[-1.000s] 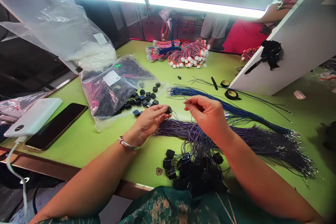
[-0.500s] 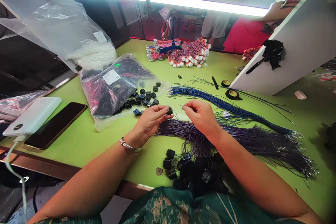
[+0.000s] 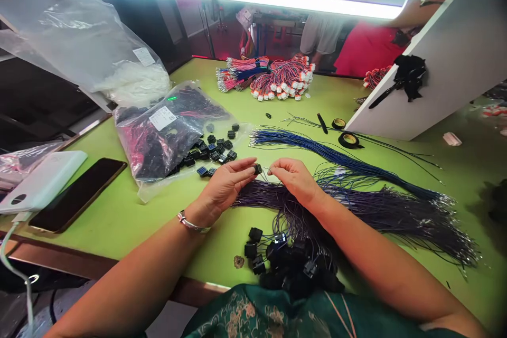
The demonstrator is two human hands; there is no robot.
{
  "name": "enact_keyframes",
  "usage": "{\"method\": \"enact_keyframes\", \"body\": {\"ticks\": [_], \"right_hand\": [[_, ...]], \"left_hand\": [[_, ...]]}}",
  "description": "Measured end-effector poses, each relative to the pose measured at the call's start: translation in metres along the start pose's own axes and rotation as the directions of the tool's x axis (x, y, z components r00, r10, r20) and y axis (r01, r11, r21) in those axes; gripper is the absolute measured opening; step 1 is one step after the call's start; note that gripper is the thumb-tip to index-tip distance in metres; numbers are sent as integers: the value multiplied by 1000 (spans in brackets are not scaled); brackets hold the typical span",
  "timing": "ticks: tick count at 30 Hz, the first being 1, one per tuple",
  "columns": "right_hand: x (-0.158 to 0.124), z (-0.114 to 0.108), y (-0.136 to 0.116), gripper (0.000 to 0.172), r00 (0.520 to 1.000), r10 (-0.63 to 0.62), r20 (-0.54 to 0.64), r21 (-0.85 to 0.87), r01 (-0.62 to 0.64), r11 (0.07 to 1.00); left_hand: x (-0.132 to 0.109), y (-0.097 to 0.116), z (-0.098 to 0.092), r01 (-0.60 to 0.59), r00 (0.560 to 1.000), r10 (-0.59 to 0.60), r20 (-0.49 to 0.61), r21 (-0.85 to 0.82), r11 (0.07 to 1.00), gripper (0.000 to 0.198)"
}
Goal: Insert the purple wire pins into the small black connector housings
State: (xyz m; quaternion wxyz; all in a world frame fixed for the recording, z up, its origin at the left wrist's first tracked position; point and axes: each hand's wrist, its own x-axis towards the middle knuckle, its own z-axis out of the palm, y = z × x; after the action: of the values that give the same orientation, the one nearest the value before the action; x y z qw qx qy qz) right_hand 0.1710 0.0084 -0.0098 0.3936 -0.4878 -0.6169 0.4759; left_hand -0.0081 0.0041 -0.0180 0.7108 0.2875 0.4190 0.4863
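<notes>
Between thumb and fingers, my left hand (image 3: 227,185) grips a small black connector housing (image 3: 257,169). My right hand (image 3: 295,179) is closed in a pinch on a thin wire, its tip close to the housing's right side. Whether the tip has entered the housing is too small to tell. Below both hands lies a bundle of dark purple wires (image 3: 257,194). Nearer my body, several black connectors (image 3: 257,264) with wires attached are piled up. A bundle of blue wires (image 3: 301,142) stretches beyond my right hand.
Loose black connectors (image 3: 214,150) spill from a clear plastic bag (image 3: 174,121) at left. A phone (image 3: 79,195) and a white power bank (image 3: 47,177) lie far left. Tape rolls (image 3: 350,140) sit before a white panel (image 3: 420,68). Bundled harnesses (image 3: 273,76) lie at the back. People stand beyond.
My right hand has come left and slightly down, bringing the wire tip up close to the connector housing. The left hand keeps its hold, and the view has shifted slightly.
</notes>
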Motion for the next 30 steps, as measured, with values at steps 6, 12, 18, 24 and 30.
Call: {"method": "enact_keyframes", "body": {"ticks": [6, 12, 18, 24, 30], "right_hand": [[-1, 1, -1, 17, 999, 32, 17, 36, -33, 999], [0, 1, 1, 14, 991, 133, 24, 103, -135, 985], [1, 2, 3, 14, 990, 134, 42, 140, -139, 980], [-1, 4, 3, 16, 994, 78, 79, 103, -86, 991], [0, 4, 7, 16, 997, 24, 80, 49, -28, 998]], "left_hand": [[0, -1, 0, 5, 1000, -5, -11, 42, 999, 28], [0, 1, 0, 13, 1000, -12, -20, 32, 999, 24], [-2, 0, 1, 14, 1000, -13, -22, 67, 998, 30], [-4, -1, 3, 4, 998, -8, 62, 56, 998, 31], [1, -5, -1, -13, 996, 13, 89, 2, 1000, 18]]}}
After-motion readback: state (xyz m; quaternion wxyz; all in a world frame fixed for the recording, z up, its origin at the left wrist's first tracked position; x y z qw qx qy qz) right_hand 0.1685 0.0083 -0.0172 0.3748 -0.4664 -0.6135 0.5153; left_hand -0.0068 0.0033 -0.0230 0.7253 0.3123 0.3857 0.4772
